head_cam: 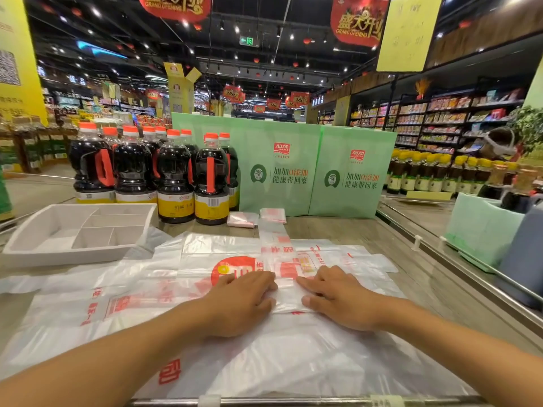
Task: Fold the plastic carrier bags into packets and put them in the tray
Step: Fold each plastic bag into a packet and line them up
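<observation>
While setting the crease, pressing with left hand [244,301] and right hand [338,298], fingers straight, gripping nothing, on the folded bag strip [273,242] stretching toward 12 o'clock; destined for tray [58,255] at 10 o'clock.

Soy sauce bottles [176,177] stand just behind the tray [79,230], while its near side lies open over the flat bags [117,304]

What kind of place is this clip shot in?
Almost certainly a supermarket: stocked shelves along an aisle, a display of dark sauce bottles, and red "Grand Opening" banners overhead.
</observation>
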Available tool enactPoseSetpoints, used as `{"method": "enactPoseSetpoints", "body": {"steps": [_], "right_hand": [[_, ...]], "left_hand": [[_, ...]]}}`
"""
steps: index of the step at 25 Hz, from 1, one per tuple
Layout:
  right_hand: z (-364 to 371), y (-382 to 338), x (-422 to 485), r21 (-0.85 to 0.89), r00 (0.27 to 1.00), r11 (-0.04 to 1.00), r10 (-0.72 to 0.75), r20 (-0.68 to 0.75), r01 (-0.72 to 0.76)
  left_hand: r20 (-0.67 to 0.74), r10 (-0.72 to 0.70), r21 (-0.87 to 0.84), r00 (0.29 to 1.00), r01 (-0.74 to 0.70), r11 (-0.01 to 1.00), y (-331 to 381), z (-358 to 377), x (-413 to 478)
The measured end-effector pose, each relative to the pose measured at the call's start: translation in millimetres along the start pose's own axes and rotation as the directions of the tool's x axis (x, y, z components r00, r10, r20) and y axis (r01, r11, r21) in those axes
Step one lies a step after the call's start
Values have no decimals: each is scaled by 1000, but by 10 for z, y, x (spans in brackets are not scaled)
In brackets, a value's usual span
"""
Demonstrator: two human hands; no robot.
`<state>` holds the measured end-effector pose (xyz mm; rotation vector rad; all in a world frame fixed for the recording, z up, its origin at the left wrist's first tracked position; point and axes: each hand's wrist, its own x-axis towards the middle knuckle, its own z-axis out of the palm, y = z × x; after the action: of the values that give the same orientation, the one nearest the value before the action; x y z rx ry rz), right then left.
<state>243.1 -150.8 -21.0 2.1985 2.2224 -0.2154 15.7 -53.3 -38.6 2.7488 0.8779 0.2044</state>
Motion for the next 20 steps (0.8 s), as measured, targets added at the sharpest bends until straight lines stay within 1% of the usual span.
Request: {"method": "enactPoseSetpoints", "body": {"steps": [4,7,8,10,11,13,16,20], "right_hand": [[16,122,-69,-87,999,996,-6,36,9],[30,177,-80,-77,995,997,-2,98,10],[30,194,-69,-68,994,998,1,108,7],[42,220,-42,-52,994,998,-19,105,24],[50,233,-35,-41,995,998,-40,86,44],[65,246,-37,-3,996,996,-84,27,84],[71,252,-30,59,990,990,-122,-77,127],[81,267,-43,183,983,971,-133,-125,155]], "left_hand": [[195,-48,76,980,34,997,1,-123,30],[251,-51,143,967,15,990,-26,-183,97],[250,-32,144,968,-4,990,-41,-189,110],[220,9,92,975,-30,995,-85,-172,105],[187,29,66,982,-42,997,-105,-163,96],[108,87,71,990,-95,993,-136,-151,88],[34,175,34,984,-176,984,-186,-136,106],[-28,194,41,981,-193,980,-248,-165,128]]}}
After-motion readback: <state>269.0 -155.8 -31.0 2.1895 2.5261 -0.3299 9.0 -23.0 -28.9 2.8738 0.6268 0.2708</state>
